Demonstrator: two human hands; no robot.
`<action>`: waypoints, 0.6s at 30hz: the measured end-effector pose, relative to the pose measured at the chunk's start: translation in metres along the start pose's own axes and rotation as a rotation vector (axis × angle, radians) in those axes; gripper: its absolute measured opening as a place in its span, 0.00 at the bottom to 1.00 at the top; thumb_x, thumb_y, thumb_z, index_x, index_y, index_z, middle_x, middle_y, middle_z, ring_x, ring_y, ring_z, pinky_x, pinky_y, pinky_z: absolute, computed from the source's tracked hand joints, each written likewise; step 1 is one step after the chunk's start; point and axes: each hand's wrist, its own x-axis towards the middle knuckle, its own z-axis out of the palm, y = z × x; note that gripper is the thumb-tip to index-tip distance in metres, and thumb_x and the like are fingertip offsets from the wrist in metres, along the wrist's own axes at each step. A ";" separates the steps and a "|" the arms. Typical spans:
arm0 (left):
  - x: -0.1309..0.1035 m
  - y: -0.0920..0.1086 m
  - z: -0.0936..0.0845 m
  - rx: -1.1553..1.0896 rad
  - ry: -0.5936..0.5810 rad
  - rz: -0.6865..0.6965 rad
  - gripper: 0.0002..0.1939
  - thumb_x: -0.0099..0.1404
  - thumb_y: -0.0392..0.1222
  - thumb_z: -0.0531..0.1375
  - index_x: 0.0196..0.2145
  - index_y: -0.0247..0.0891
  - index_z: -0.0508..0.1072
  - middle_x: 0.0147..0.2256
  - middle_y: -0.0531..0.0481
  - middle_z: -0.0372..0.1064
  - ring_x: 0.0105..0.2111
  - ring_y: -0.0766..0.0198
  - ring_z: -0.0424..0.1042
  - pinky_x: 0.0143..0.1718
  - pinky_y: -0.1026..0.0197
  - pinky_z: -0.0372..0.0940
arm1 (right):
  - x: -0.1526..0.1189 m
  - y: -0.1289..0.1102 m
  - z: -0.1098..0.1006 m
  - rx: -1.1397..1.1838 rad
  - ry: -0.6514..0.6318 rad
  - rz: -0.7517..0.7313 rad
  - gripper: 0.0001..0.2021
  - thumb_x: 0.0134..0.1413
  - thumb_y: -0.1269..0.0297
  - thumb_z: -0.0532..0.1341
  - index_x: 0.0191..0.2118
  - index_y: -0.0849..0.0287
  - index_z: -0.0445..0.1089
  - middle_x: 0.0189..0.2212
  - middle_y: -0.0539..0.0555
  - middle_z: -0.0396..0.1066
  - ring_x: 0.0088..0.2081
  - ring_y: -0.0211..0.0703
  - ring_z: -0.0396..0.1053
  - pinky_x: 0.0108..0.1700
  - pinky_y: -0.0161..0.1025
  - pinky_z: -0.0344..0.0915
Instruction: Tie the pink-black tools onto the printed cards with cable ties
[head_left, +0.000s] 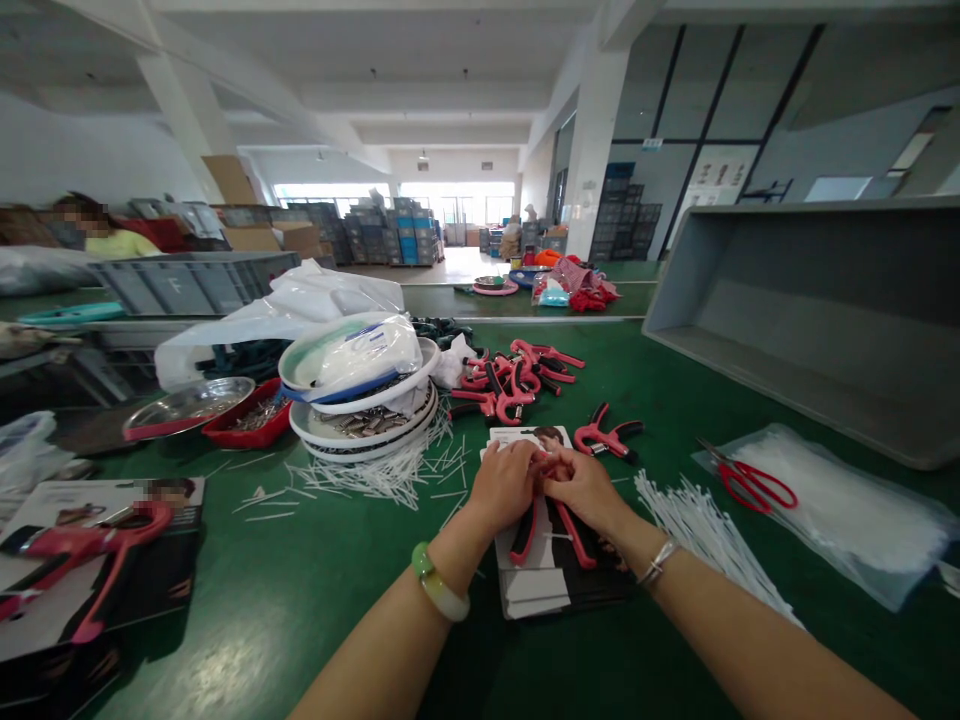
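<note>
My left hand [504, 482] and my right hand [589, 488] meet over a pair of red pliers with black grips [576, 540]. Both have their fingers closed around its head, which they largely hide; whether a small part is also pinched there I cannot tell. The pliers' handles spread towards me, over a stack of printed backing cards [536, 590]. Just beyond my right hand lies another pair of red pliers [604, 435]. A heap of similar pliers [517, 380] is farther back. White cable ties [705, 530] lie in a bundle right of my right forearm.
Stacked round trays [360, 440] with metal parts stand left of centre, amid scattered white strips [382, 480]. Red scissors [757, 485] rest on a clear bag [847, 520]. A grey crate [810, 330] is tipped at right. Carded pliers [97, 555] lie at left; a person [112, 235] is behind.
</note>
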 end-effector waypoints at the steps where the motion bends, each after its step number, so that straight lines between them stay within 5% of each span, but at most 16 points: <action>1: 0.000 0.000 0.000 0.003 0.004 0.004 0.07 0.64 0.35 0.50 0.36 0.39 0.67 0.38 0.46 0.70 0.40 0.57 0.68 0.45 0.54 0.60 | -0.001 0.001 0.001 -0.002 0.027 -0.021 0.09 0.40 0.65 0.61 0.32 0.60 0.73 0.15 0.43 0.59 0.18 0.34 0.56 0.23 0.32 0.54; 4: -0.003 -0.003 0.003 -0.005 0.071 0.075 0.07 0.65 0.36 0.49 0.37 0.38 0.66 0.41 0.43 0.66 0.42 0.58 0.66 0.43 0.57 0.62 | -0.007 0.004 0.004 -0.020 0.087 -0.086 0.13 0.45 0.64 0.58 0.38 0.60 0.73 0.20 0.47 0.65 0.23 0.38 0.63 0.28 0.35 0.61; 10: -0.009 -0.008 0.012 -0.003 0.218 0.170 0.06 0.63 0.34 0.50 0.34 0.37 0.65 0.39 0.42 0.66 0.43 0.56 0.64 0.47 0.51 0.61 | -0.006 -0.004 0.002 -0.226 0.038 -0.221 0.10 0.46 0.73 0.55 0.30 0.56 0.73 0.34 0.54 0.74 0.38 0.45 0.70 0.43 0.40 0.64; 15: -0.010 -0.005 0.009 -0.047 0.249 0.167 0.07 0.64 0.35 0.48 0.32 0.38 0.64 0.35 0.44 0.65 0.40 0.57 0.65 0.43 0.53 0.63 | 0.002 -0.012 0.000 -0.385 0.011 -0.278 0.09 0.42 0.74 0.58 0.30 0.56 0.73 0.48 0.58 0.70 0.47 0.50 0.69 0.46 0.43 0.64; 18: -0.015 0.001 0.003 -0.101 0.269 0.147 0.07 0.65 0.37 0.48 0.31 0.39 0.64 0.35 0.45 0.66 0.39 0.58 0.65 0.43 0.54 0.63 | 0.002 -0.008 -0.001 -0.382 0.024 -0.346 0.10 0.47 0.73 0.57 0.35 0.56 0.73 0.48 0.56 0.71 0.49 0.47 0.67 0.49 0.42 0.63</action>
